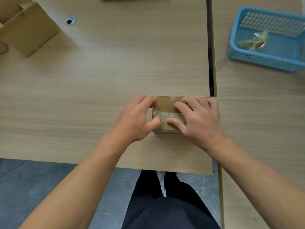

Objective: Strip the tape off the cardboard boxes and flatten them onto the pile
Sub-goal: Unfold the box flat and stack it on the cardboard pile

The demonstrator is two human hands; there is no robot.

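Left hand (133,119) grips cardboard box (165,104) left end, thumb on tape (165,115). Right hand (198,119) presses flat on top. Box sits at desk (99,80) right edge.

No legible text, label, brand, number or sign is found on the taped cardboard box (165,104), the other cardboard boxes (29,30), the blue basket (264,61) or the worktop (99,80).
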